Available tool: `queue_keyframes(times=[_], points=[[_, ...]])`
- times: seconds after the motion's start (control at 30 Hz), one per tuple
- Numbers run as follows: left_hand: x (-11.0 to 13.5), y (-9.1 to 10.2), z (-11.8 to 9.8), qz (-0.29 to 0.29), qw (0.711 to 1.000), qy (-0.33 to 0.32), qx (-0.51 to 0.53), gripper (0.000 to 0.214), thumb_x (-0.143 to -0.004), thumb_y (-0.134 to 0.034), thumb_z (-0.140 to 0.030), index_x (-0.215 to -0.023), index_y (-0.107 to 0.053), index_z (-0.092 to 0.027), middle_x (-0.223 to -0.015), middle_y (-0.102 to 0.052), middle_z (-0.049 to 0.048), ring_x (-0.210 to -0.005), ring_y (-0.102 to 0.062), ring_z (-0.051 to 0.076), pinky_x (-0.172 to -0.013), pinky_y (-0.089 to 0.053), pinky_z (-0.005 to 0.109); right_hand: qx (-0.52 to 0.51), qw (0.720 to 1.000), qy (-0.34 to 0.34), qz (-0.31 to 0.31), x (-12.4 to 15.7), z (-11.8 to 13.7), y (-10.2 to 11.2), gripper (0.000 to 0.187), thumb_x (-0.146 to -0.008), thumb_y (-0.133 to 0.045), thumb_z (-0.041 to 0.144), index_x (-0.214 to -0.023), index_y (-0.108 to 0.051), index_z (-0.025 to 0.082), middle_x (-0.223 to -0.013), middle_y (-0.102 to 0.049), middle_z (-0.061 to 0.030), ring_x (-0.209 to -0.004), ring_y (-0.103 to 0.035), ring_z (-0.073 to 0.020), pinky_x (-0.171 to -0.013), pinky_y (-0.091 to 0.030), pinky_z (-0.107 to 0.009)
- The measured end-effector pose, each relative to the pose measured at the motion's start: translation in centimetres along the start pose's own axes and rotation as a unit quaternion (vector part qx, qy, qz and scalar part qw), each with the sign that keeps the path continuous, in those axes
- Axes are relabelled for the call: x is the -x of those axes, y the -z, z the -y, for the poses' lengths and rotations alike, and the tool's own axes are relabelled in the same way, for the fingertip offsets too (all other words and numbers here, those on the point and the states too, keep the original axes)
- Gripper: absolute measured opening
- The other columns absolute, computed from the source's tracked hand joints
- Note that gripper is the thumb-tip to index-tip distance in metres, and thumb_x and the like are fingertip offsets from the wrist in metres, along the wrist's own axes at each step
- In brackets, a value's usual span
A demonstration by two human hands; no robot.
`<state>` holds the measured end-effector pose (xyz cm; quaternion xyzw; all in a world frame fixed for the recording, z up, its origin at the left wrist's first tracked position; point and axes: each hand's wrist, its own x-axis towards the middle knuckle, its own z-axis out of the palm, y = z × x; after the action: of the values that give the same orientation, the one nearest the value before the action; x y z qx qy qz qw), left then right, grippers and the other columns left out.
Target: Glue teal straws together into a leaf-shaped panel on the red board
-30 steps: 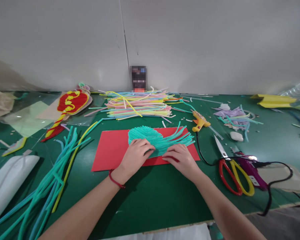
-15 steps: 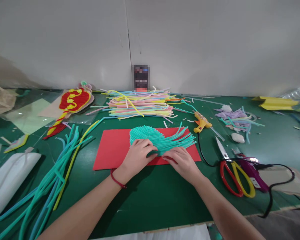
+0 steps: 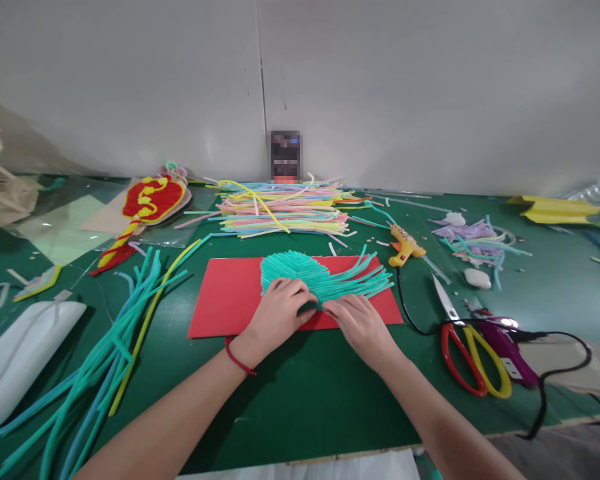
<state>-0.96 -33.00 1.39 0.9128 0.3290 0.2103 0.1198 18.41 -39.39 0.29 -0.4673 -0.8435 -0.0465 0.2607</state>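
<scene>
A leaf-shaped piece of teal pipe cleaners (image 3: 293, 265) lies on a red sheet (image 3: 225, 297), its loose ends fanning out to the right. My left hand (image 3: 285, 307) rests over its lower left edge with fingers curled, thumb and fingertips closed at the near edge. Close beside it, my right hand (image 3: 357, 325) pinches the same lower edge where the loose stems begin. Both sets of fingertips almost meet, and they hide the part of the stems between them.
Behind the sheet lies a heap of coloured pipe cleaners (image 3: 280, 210). To the right are a yellow glue gun (image 3: 405, 245) with a black cord, and scissors (image 3: 473, 353). Teal and blue stems (image 3: 105, 347) lie left, below a red-and-yellow fan-shaped piece (image 3: 153, 200).
My right hand has shifted slightly left, closer to the left fingertips. The left hand stays on the teal piece, and the whole view has moved a little.
</scene>
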Motion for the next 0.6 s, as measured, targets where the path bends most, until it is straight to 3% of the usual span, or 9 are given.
queue_keyframes(times=[0.13,0.23,0.4,0.6], points=[[0.0,0.0,0.0,0.002,1.000,0.003,0.004,0.010,-0.087,-0.061,-0.028,-0.092,-0.065,-0.020,-0.092,-0.063,0.0011,-0.088,-0.055,0.017,-0.084,-0.040,0.034,-0.063,0.997,-0.047,-0.015,0.3,-0.2,-0.2,0.019,-0.093,-0.044,0.014,-0.104,-0.057,0.021,-0.088,-0.068,-0.0061,-0.080,-0.060,-0.0190,-0.071,-0.046,-0.033],[-0.1,0.1,0.0,0.005,1.000,0.005,0.005,0.009,-0.087,-0.061,-0.027,-0.092,-0.066,-0.021,-0.090,-0.063,0.0008,-0.088,-0.055,0.017,-0.084,-0.039,0.034,-0.172,0.974,-0.139,-0.052,0.6,-0.6,-0.3,0.009,-0.091,-0.052,0.021,-0.099,-0.054,0.025,-0.088,-0.067,-0.0034,-0.080,-0.063,-0.0173,-0.074,-0.050,-0.033],[0.0,0.0,0.1,0.003,1.000,0.010,0.015,0.010,-0.088,-0.060,-0.029,-0.091,-0.067,-0.022,-0.089,-0.063,0.0006,-0.088,-0.056,0.018,-0.084,-0.040,0.036,-0.365,0.863,-0.312,-0.157,0.2,-1.0,0.3,0.027,-0.079,-0.068,0.029,-0.093,-0.046,0.026,-0.077,-0.067,0.0022,-0.072,-0.064,-0.0150,-0.071,-0.052,-0.032],[-0.3,0.9,-1.3,-0.031,0.997,-0.009,0.075,0.026,-0.092,-0.050,-0.036,-0.112,-0.059,-0.021,-0.109,-0.064,0.0042,-0.101,-0.058,0.018,-0.087,-0.045,0.034,-0.478,0.781,-0.369,-0.159,-0.9,-0.6,1.6,0.041,-0.070,-0.076,0.034,-0.090,-0.041,0.026,-0.071,-0.069,0.0033,-0.066,-0.061,-0.0135,-0.069,-0.050,-0.031]])
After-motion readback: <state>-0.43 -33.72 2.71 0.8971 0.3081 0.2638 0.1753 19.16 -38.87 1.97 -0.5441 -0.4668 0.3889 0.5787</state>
